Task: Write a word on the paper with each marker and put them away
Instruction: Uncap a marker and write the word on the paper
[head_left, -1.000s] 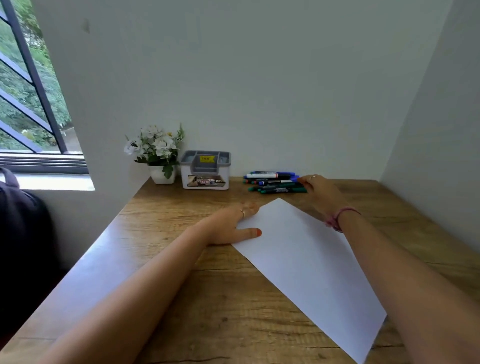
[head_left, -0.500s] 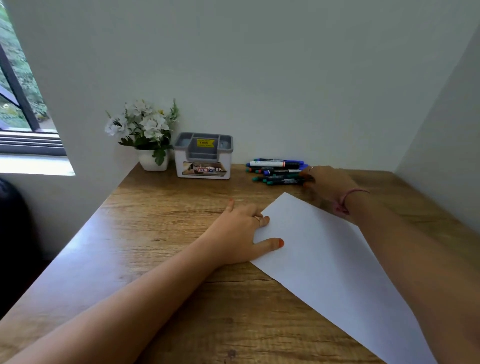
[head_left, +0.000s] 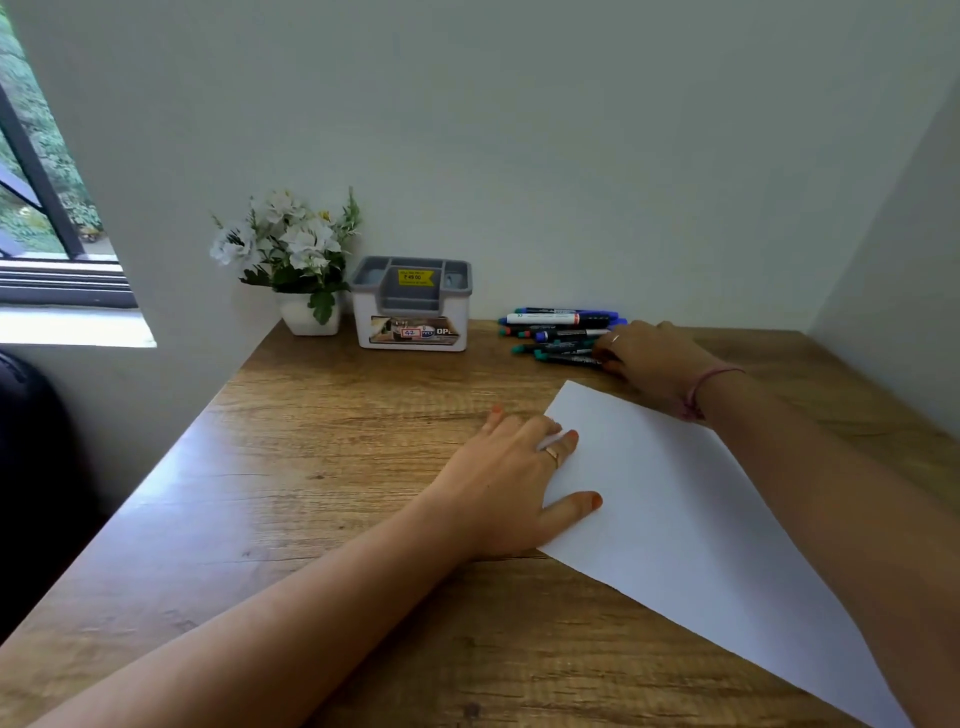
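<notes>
Markers (head_left: 558, 332) piled, blue and green caps, blank white paper (head_left: 691, 519)

- I'm wearing the only camera on my head, looking forward and down across the wooden desk (head_left: 322, 467) toward the corner walls.
- It's sitting close over my forearms, taking in a wide sweep, window (head_left: 47, 218) at left.

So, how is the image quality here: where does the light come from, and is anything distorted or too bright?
Head view: daylight enters from the window at the left; its sill is overexposed to plain white. The table shows a pale sheen along its left edge. The wide-angle lens bends the walls and stretches the paper and both forearms. The markers are soft; their labels are unreadable.
</notes>
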